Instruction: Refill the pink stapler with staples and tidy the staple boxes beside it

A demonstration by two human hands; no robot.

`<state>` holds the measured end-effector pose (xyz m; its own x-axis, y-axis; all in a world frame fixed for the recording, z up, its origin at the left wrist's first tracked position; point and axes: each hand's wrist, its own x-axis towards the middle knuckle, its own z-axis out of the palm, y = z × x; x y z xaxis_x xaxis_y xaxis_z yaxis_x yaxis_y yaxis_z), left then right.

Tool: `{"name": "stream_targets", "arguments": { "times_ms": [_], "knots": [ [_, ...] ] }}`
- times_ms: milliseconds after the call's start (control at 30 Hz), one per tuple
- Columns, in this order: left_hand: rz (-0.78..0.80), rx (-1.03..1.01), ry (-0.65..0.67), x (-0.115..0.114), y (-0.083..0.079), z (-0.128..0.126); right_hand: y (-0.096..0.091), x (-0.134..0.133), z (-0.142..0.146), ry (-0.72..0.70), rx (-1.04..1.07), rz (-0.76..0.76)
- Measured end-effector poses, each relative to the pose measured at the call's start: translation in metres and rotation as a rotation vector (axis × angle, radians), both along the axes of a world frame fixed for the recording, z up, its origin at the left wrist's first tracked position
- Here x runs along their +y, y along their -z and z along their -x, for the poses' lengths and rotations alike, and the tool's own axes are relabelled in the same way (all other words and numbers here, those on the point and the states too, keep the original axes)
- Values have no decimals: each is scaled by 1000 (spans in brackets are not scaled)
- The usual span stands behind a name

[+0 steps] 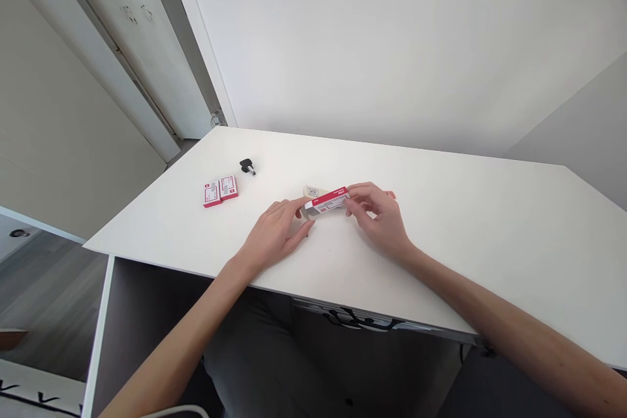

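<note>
A small red and white box (327,200) is held just above the white table (490,235), between both hands. My left hand (275,233) pinches its left end with thumb and fingertips. My right hand (379,215) grips its right end, fingers curled round it. A pale flap or insert (313,192) sticks out behind the box's left end.
Two more small red and white boxes (220,191) lie side by side on the left part of the table. A small black object with a metal tip (247,166) lies behind them. The table's left edge drops to a wooden floor; cables hang under its front edge.
</note>
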<state>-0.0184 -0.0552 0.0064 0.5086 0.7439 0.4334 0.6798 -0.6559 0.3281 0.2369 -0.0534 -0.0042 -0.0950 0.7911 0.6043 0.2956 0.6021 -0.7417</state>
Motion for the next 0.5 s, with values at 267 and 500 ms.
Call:
{"name": "stream_targets", "arguments": {
  "times_ms": [267, 500],
  "knots": [
    [17, -3, 26, -1, -2, 2, -2, -1, -2, -199, 120, 339],
    [48, -19, 15, -1, 0, 3, 2, -3, -1, -260, 125, 384]
  ]
}}
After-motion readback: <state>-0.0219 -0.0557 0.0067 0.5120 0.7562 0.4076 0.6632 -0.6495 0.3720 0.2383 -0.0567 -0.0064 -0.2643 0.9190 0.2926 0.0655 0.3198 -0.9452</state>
